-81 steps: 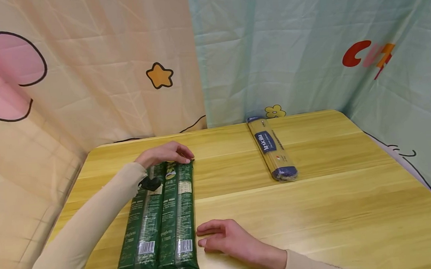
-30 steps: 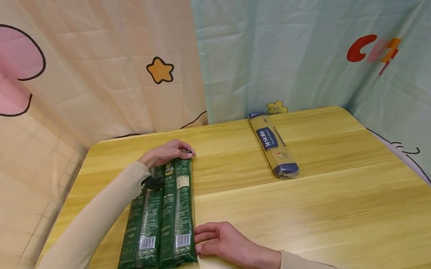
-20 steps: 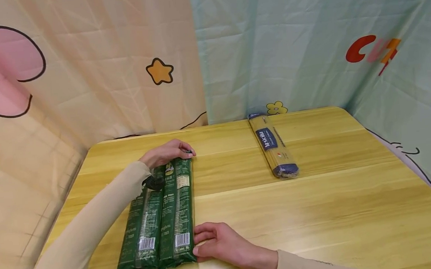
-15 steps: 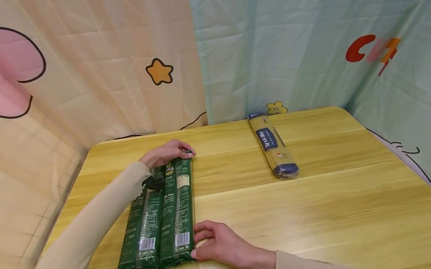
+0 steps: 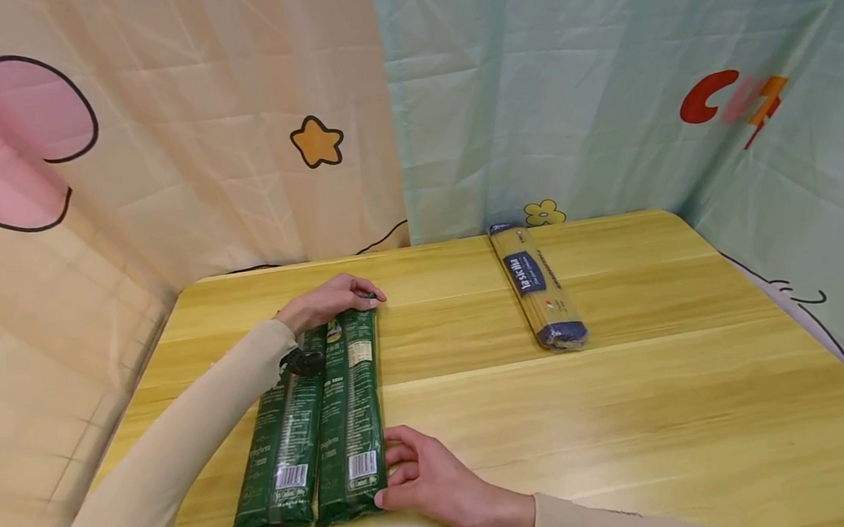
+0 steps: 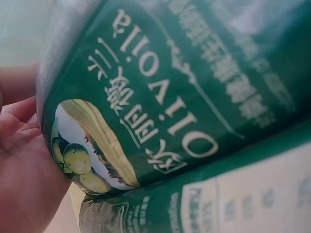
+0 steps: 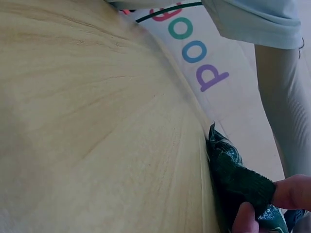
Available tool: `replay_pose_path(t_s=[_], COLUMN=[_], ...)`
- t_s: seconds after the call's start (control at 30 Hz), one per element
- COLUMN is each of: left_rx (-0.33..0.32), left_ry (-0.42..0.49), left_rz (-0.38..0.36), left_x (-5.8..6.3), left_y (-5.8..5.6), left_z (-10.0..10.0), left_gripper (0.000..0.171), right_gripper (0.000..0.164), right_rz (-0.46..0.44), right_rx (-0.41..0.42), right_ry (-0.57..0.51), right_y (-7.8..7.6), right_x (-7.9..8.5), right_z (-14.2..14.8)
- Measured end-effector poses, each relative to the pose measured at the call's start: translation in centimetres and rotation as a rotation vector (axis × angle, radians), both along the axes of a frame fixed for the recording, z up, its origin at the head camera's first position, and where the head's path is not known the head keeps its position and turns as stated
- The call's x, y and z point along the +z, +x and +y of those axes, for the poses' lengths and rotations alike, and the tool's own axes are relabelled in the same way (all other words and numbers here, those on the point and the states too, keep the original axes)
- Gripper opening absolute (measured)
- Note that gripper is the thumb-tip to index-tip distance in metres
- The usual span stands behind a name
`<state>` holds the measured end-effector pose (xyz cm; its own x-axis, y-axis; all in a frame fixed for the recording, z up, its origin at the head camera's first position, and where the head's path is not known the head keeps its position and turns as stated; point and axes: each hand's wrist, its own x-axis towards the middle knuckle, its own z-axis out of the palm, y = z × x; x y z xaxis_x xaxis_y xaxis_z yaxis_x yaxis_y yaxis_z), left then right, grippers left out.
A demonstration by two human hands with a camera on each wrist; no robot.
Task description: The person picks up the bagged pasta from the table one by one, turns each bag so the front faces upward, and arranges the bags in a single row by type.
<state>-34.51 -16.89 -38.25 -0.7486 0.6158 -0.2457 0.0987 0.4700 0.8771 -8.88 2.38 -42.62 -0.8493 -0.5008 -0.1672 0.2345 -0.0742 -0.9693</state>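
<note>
Two green spaghetti packets lie side by side on the left of the table in the head view, the right one (image 5: 352, 415) and the left one (image 5: 277, 453). My left hand (image 5: 332, 297) grips the far end of the right packet, fingers curled over its edge. In the left wrist view, the palm (image 6: 36, 170) is against the packet's end, beside its olive picture. At the near right corner, my right hand (image 5: 441, 483) pinches the same packet, thumb on top and fingers along its side. The right wrist view shows a crimped green packet end (image 7: 243, 184) between finger and thumb.
A yellow spaghetti packet (image 5: 530, 284) with blue ends lies toward the back of the wooden table (image 5: 623, 413). Printed curtains (image 5: 237, 146) hang behind and at the sides. In the right wrist view, the table edge runs close by the green packet.
My right hand has moved left from the bare table to the right green packet and taken hold of its near corner. That packet's near end has shifted slightly right; the left hand keeps its place.
</note>
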Motion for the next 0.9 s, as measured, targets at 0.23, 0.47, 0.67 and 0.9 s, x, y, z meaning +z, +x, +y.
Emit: replay_pose_path(t_s=[0.23, 0.47, 0.67, 0.9], left_rx=[0.012, 0.016, 0.021, 0.040], left_ry=[-0.099, -0.140, -0.133, -0.100], left_rz=[0.123, 0.180, 0.202, 0.148], left_x=[0.3, 0.6, 1.1, 1.4], left_y=[0.0, 0.4, 0.7, 0.6], left_z=[0.1, 0.1, -0.1, -0.3], left_gripper=[0.027, 0.025, 0.026, 0.027], right_gripper=[0.067, 0.072, 0.071, 0.069], right_rz=[0.074, 0.146, 0.182, 0.234], right_rx=[-0.003, 0.022, 0.049, 0.072], right_ry=[-0.014, 0.010, -0.002, 0.013], right_y=[0.1, 0.4, 0.2, 0.1], right_x=[0.0, 0.1, 0.4, 0.7], right_z=[0.0, 0.1, 0.1, -0.1])
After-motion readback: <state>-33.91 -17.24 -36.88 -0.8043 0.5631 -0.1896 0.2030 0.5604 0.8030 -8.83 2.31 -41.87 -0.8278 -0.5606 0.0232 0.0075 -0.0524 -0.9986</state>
